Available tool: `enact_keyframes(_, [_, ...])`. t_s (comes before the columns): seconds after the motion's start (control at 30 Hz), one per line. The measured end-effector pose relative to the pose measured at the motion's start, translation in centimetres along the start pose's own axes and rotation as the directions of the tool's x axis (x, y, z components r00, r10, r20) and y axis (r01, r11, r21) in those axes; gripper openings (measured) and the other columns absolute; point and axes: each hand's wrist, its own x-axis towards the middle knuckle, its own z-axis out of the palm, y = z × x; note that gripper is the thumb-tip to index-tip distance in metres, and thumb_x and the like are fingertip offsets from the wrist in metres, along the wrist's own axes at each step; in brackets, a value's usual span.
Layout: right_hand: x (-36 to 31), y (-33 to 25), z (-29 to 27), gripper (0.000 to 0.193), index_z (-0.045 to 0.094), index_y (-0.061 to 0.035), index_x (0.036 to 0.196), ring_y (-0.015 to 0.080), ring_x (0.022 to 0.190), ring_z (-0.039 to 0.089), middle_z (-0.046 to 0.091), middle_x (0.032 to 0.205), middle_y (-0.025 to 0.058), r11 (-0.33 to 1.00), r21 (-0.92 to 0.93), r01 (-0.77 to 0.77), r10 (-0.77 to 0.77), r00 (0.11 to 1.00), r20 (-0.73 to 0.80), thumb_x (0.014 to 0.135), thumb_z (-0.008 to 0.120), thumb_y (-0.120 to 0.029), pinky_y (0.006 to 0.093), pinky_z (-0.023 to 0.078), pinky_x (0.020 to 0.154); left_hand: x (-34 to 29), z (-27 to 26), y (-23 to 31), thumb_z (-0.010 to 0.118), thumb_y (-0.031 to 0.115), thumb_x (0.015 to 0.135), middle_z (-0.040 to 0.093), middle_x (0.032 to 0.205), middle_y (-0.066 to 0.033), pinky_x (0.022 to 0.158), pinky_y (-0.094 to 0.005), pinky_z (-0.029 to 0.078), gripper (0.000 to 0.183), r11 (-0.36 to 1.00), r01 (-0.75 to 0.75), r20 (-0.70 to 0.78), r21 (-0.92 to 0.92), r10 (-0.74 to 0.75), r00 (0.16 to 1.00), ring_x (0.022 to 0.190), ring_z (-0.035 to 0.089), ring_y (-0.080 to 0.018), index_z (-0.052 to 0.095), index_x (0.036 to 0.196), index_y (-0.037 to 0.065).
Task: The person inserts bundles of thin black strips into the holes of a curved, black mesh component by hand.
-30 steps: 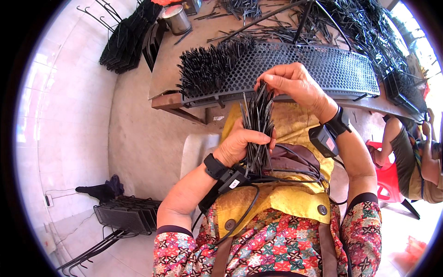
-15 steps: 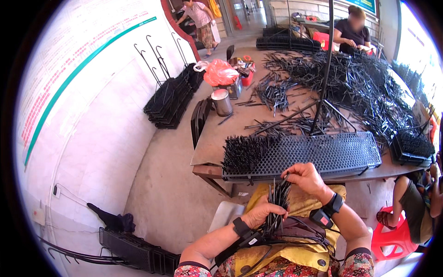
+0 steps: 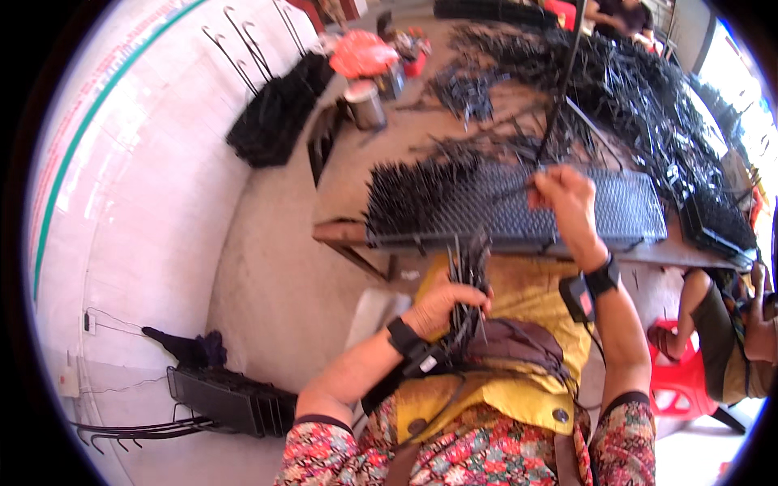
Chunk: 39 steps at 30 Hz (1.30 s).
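Note:
My left hand (image 3: 442, 308) is wrapped round an upright bundle of thin black strips (image 3: 468, 271) in front of my yellow apron. Over the middle of a long black perforated rack (image 3: 604, 202), my right hand (image 3: 567, 198) is closed in a pinch. A thin dark strip, blurred by motion, pokes out leftward from its fingertips. Densely packed black strips (image 3: 413, 198) stand upright in the left part of the rack, while the holes to the right show bare. Dark bands with small boxes sit on both my wrists.
Loose black strips (image 3: 640, 105) heap across the table (image 3: 340, 194). A metal can (image 3: 365, 105) and a red plastic bag (image 3: 362, 54) are at its far left. A rod (image 3: 563, 89) rises behind the rack. Racks are stacked by the wall. Someone sits at right by a red stool (image 3: 677, 381).
My right hand has left the bundle's top and moved up and forward over the rack. My left hand keeps its hold on the bundle. The view has tilted downward.

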Motion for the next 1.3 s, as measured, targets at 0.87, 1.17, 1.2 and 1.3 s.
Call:
enact_keyframes(0.87, [5.5,3.9,3.0,0.013,0.061,0.0021,0.085,0.0175,0.056,0.055,0.061,0.068,0.0124,0.794,-0.372,0.48,-0.47,0.874,0.123,0.078,0.067,-0.007,0.0284,0.044,0.053,0.1,-0.2,0.2,0.059,-0.006,0.065,0.062,0.084,-0.0107,0.062,-0.0359,0.053,0.075,0.999,0.031,0.005,0.034,-0.032,0.999,0.069,0.062,-0.0229,0.037,0.136,0.008])
enact_keyframes(1.17, [7.3,4.4,2.3,0.015,0.061,0.0027,0.082,0.0192,0.055,0.056,0.058,0.061,0.012,0.892,-0.282,0.354,-0.323,0.934,0.153,0.076,0.067,-0.01,0.0311,0.044,0.053,0.1,-0.1,0.2,0.061,-0.006,0.07,0.061,0.082,-0.0107,0.061,-0.0321,0.053,0.046,1.0,0.024,0.026,0.007,-0.025,0.999,0.069,0.063,-0.0206,0.049,0.113,0.001])
enact_keyframes(1.2, [7.8,4.7,2.4,0.016,0.061,0.0026,0.08,0.0218,0.055,0.056,0.058,0.061,0.0132,0.871,-0.313,0.379,-0.344,0.924,0.165,0.076,0.067,-0.011,0.0323,0.044,0.054,0.2,-0.1,0.1,0.061,-0.006,0.07,0.061,0.082,-0.0106,0.061,-0.0321,0.053,0.047,1.0,0.027,0.034,0.01,-0.027,0.999,0.069,0.063,-0.0205,0.049,0.115,0.002])
enact_keyframes(1.3, [8.2,3.9,3.3,0.017,0.059,0.0042,0.077,0.0108,0.054,0.056,0.057,0.059,0.0062,0.724,-0.528,0.444,-0.345,0.896,0.279,0.08,0.065,-0.012,0.0262,0.045,0.051,-0.1,0.1,0.3,0.062,-0.005,0.071,0.062,0.084,-0.0105,0.061,-0.0322,0.054,0.054,0.999,0.044,0.009,-0.012,-0.044,0.999,0.071,0.062,-0.0204,0.047,0.122,0.004])
